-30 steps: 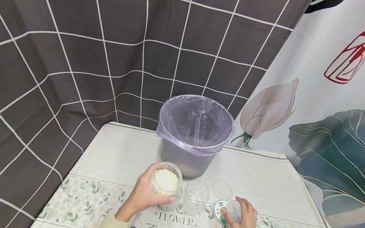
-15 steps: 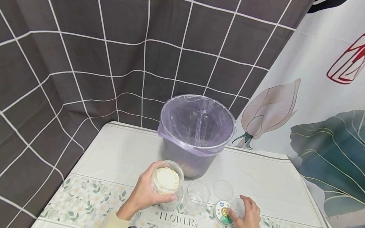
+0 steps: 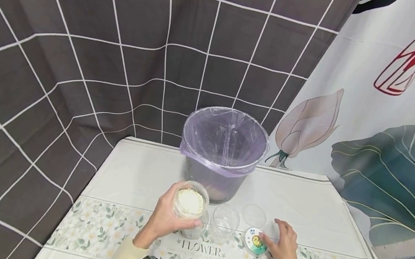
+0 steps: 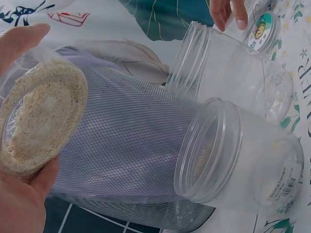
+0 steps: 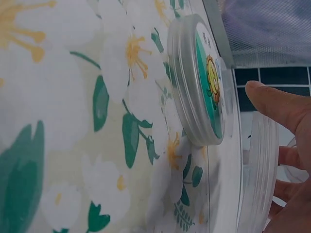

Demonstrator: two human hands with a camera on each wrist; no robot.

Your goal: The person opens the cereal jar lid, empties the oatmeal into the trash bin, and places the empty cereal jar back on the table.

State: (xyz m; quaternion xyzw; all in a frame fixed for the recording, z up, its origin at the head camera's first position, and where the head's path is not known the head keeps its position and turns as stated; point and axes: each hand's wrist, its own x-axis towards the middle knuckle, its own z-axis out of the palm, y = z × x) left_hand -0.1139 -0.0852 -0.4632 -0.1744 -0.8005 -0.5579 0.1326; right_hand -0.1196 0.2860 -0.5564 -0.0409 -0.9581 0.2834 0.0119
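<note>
My left hand (image 3: 168, 214) grips a clear plastic jar of pale, oat-like flakes (image 3: 191, 202), tilted above the table. In the left wrist view its base (image 4: 46, 114) faces the camera, packed with flakes. Just right of it stand two clear, open jars (image 4: 211, 150), one with a barcode label; flakes in either cannot be made out. My right hand (image 3: 283, 249) holds a clear lid (image 5: 257, 179) by its rim, between thumb and fingers; in the head view it is barely visible. Beside the thumb, a round lid with a green-and-yellow sticker (image 3: 255, 241) lies on the table.
A mesh bin (image 3: 211, 185) lined with a purple bag stands behind the jars. Another clear lid (image 3: 254, 216) lies beyond the stickered one. Dark checked cloth (image 3: 142, 66) hangs behind the table (image 3: 141, 169), with a printed curtain (image 3: 365, 102) on the right.
My right hand has moved slightly right with the clear lid, off the stickered lid, which now shows more fully. My left hand and its jar have barely moved.
</note>
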